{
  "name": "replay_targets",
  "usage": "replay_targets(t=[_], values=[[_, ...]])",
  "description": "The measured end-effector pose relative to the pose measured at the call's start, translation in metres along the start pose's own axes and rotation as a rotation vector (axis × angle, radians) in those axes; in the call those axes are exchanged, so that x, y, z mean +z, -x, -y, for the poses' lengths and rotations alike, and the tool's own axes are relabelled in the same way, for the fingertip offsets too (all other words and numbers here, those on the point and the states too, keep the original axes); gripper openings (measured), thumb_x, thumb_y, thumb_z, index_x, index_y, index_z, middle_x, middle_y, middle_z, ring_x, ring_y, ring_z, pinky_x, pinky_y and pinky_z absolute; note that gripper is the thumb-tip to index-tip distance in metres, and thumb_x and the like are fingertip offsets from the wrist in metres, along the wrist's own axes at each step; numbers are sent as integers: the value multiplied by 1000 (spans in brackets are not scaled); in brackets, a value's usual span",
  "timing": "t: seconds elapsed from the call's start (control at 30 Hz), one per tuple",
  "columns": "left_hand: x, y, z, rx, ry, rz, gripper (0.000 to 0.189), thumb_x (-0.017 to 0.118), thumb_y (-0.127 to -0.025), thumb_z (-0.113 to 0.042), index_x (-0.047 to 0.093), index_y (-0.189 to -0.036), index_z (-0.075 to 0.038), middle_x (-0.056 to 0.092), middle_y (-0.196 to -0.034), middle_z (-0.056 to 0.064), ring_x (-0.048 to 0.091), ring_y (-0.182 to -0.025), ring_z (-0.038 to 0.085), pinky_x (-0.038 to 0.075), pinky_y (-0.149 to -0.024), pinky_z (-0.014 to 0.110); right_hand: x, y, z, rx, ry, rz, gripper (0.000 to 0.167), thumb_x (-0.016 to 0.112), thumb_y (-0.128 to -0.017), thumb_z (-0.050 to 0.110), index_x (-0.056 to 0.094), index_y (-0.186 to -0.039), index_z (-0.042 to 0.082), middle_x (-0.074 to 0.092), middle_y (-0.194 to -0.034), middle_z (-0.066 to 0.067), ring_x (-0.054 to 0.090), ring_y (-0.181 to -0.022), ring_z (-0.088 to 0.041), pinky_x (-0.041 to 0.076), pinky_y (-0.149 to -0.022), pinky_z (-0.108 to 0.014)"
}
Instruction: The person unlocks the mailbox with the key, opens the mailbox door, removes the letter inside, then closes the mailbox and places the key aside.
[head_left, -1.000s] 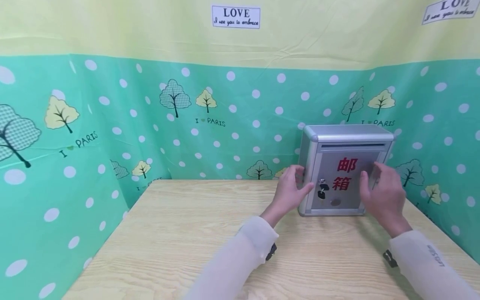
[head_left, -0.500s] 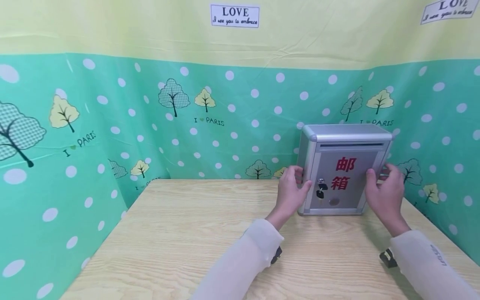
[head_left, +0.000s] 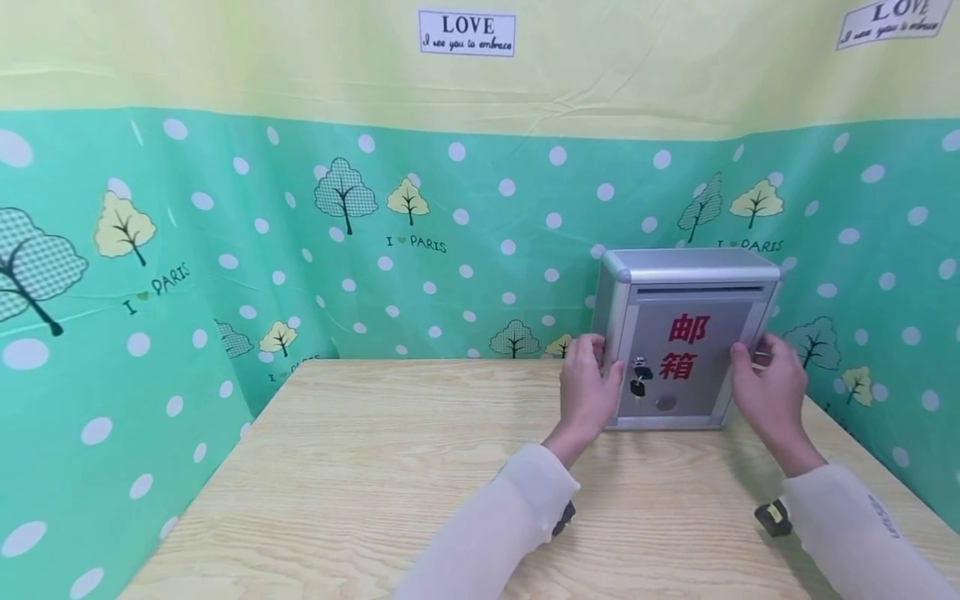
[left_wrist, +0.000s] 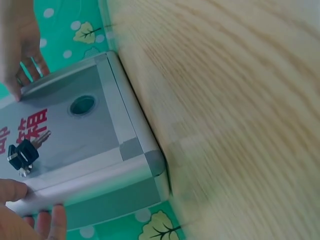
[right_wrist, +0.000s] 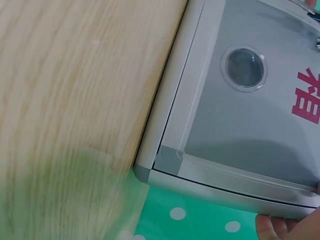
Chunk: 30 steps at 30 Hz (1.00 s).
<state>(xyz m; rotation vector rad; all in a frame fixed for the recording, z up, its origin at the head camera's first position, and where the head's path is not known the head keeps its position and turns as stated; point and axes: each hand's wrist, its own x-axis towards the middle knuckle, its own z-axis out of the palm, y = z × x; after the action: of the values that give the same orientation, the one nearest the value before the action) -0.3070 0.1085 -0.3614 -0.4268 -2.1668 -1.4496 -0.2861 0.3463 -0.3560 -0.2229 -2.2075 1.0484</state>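
A silver metal mailbox [head_left: 693, 350] with red characters stands upright on the table, its front turned toward me. My left hand [head_left: 588, 387] grips its left side, thumb at the front frame and fingers along the side wall. On the opposite side my right hand [head_left: 772, 387] holds the right edge, thumb on the front and fingers reaching behind the frame. Black-headed keys [left_wrist: 25, 154] hang at the lock near the left edge of the door. A round window [right_wrist: 245, 68] sits low in the door, and a dark slot [head_left: 699, 290] runs below the top.
The light wooden table [head_left: 360, 467] stretches to the left and front of the mailbox. A green and yellow curtain [head_left: 450, 275] with trees and dots hangs behind the table and along both sides, close to the mailbox's back and right.
My right hand has shifted from in front of the door to the mailbox's right edge and taken hold. My left hand has closed onto the left edge. The mailbox stays in place.
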Motion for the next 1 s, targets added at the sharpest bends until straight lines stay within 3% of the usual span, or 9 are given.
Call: replay_targets(t=[0.07,0.17,0.27,0.37,0.77,1.0], values=[[2,2,-1,4,-9,-17,35,74,-94,-14,58,-124,-7,60,-113,1,59,-100,12,54,-88,19,-1,0,2,7,3,9,57,46,-108,34,39,-151,-4,48,-139,-28,52,-123,-42,54,-80,-22],[4,3,-2,16,-11,-41,34,74,-94,-12,58,-123,-6,60,-112,2,61,-102,14,54,-90,18,-3,-1,3,27,10,39,59,44,-109,35,36,-152,-4,45,-143,-29,50,-127,-44,57,-92,-43],[6,4,-3,36,-35,-62,34,74,-94,-11,58,-123,-6,59,-113,3,61,-103,15,55,-91,19,-4,-2,3,48,21,67,61,42,-109,35,32,-154,-5,42,-146,-31,47,-130,-46,52,-98,-59],[9,5,-3,50,-68,-77,35,74,-94,-12,58,-124,-6,59,-114,2,61,-105,15,55,-93,21,-5,-3,4,57,25,83,61,41,-110,34,29,-154,-7,41,-148,-32,46,-131,-49,50,-98,-64],[15,9,-5,25,-82,-111,35,70,-97,-14,56,-129,-9,58,-123,3,58,-115,18,55,-100,30,-5,-1,12,65,29,80,59,41,-110,30,28,-154,-8,42,-147,-33,47,-130,-49,52,-95,-61],[15,8,-6,22,-75,-104,35,70,-97,-13,56,-129,-7,58,-122,5,59,-114,19,55,-100,31,-6,1,11,72,37,72,59,42,-110,31,30,-153,-7,44,-145,-32,49,-127,-45,54,-85,-45]])
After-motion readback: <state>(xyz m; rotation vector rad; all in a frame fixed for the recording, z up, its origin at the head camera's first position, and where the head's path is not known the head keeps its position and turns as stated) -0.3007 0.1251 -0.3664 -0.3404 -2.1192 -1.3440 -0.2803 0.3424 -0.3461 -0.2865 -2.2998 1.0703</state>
